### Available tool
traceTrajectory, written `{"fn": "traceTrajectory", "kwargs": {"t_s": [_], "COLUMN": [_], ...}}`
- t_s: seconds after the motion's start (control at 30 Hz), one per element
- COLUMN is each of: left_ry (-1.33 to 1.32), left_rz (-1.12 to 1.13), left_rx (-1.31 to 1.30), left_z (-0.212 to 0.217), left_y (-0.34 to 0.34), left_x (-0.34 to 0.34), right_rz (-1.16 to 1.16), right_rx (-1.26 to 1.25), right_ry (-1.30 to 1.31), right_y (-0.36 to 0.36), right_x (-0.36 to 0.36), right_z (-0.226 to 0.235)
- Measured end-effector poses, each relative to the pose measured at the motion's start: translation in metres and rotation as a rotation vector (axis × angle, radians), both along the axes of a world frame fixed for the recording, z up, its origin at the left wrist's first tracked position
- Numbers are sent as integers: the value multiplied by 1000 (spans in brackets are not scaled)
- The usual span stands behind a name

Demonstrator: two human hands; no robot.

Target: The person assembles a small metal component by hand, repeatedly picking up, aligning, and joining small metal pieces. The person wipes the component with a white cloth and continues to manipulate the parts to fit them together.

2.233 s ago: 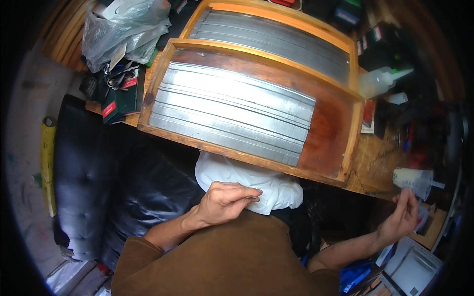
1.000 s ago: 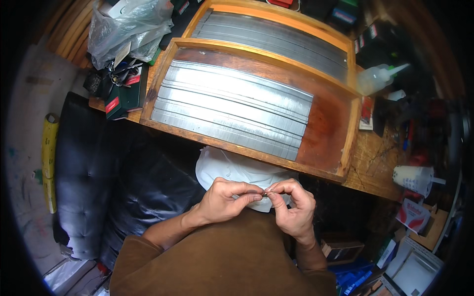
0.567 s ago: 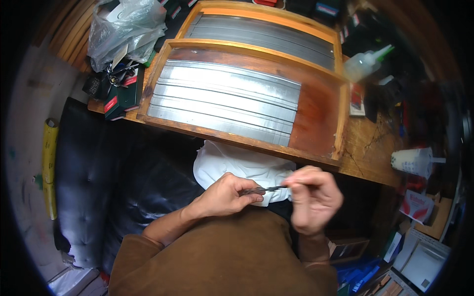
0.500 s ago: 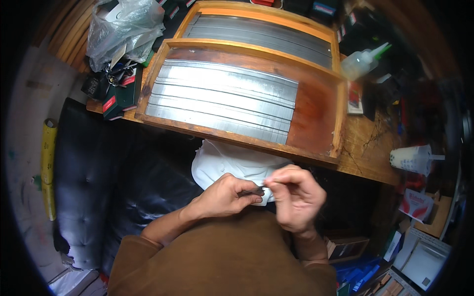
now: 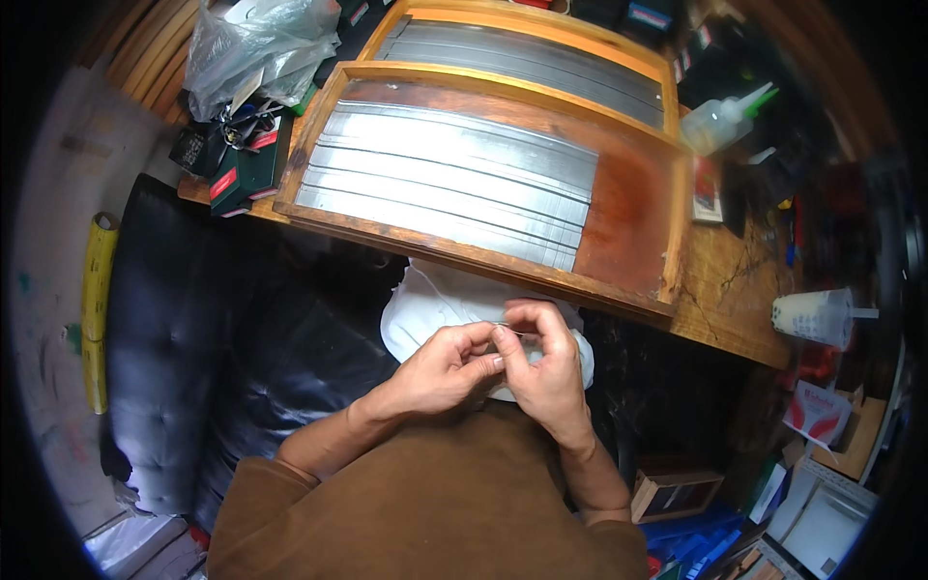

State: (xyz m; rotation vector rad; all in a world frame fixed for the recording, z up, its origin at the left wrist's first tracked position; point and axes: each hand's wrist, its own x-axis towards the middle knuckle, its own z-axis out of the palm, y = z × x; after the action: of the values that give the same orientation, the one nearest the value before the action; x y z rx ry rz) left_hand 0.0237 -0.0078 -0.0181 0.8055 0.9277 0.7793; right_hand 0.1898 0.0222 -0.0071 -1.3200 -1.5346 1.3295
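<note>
My left hand (image 5: 445, 372) and my right hand (image 5: 543, 372) meet at the fingertips in front of my body. A thin, narrow strip (image 5: 523, 334) is pinched between them, its edge showing by the right thumb. Its exact kind is hard to tell and most of it is hidden by the fingers. Both hands are closed, with the left thumb lying close to the right one. Below and behind them a white cloth (image 5: 425, 307) is spread. Beyond it, a wooden-framed tray (image 5: 633, 227) holds several rows of shiny grey metal strips (image 5: 445, 184), with bare reddish-brown board at its right end.
A second framed tray (image 5: 541, 63) lies behind the first. On the left are a plastic bag (image 5: 256, 58), dark green boxes (image 5: 253, 179) and a black padded seat (image 5: 261, 358). A squeeze bottle (image 5: 720, 124) and a drink cup (image 5: 814, 317) stand right on the wooden table (image 5: 725, 290).
My right hand has moved left and turned in against my left hand. The dark pieces seen in my left hand are now covered by fingers. The whole view has shifted slightly.
</note>
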Motion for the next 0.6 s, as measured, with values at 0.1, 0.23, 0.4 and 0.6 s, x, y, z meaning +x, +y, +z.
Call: {"fn": "traceTrajectory", "kwargs": {"t_s": [0.1, 0.23, 0.4, 0.6], "left_ry": [-50, -215, -407, -382], "left_rz": [22, 174, 170, 175], "left_rx": [-101, -387, -425, -430], "left_z": [-3, -3, -5, 0], "left_y": [2, 12, 19, 23], "left_x": [-4, -9, 0, 15], "right_rz": [13, 390, 406, 340], "right_rx": [-37, -61, -74, 91], "right_ry": [-48, -66, 93, 124], "right_y": [-13, -33, -54, -65], "right_x": [15, 52, 54, 50], "right_z": [6, 9, -6, -9]}}
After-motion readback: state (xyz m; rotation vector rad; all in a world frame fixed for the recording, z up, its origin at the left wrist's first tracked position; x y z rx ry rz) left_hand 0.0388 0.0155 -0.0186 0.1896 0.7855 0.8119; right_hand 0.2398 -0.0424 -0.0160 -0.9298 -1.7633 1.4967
